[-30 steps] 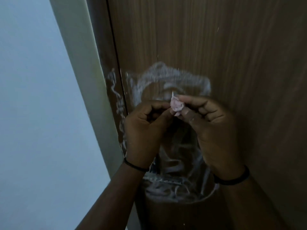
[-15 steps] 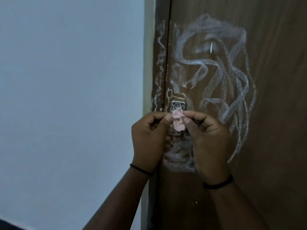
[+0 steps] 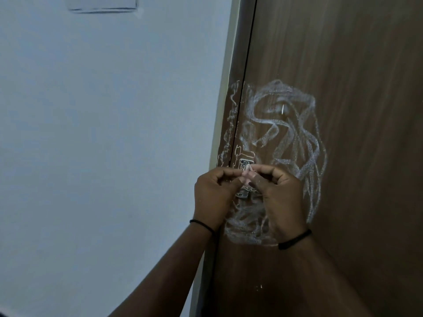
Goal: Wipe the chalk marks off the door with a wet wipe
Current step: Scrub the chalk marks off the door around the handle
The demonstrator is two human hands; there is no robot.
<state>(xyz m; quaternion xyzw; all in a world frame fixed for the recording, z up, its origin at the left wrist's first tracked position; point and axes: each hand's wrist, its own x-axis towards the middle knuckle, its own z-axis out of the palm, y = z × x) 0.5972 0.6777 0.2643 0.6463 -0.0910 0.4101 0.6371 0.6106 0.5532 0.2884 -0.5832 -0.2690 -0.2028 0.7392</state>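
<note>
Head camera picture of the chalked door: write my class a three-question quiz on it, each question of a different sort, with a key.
1. True or false: the chalk marks are already wiped off the door.
2. What holds the small pink wad? A) left hand alone B) both hands, right hand included C) neither
3. Fill in: each wrist wears a dark ____.

Key: 1 false; 2 B; 3 band.

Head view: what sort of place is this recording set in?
Probably an indoor room or hallway doorway: a brown wood-grain door scribbled with chalk marks, its frame, and a plain pale wall beside it.
</note>
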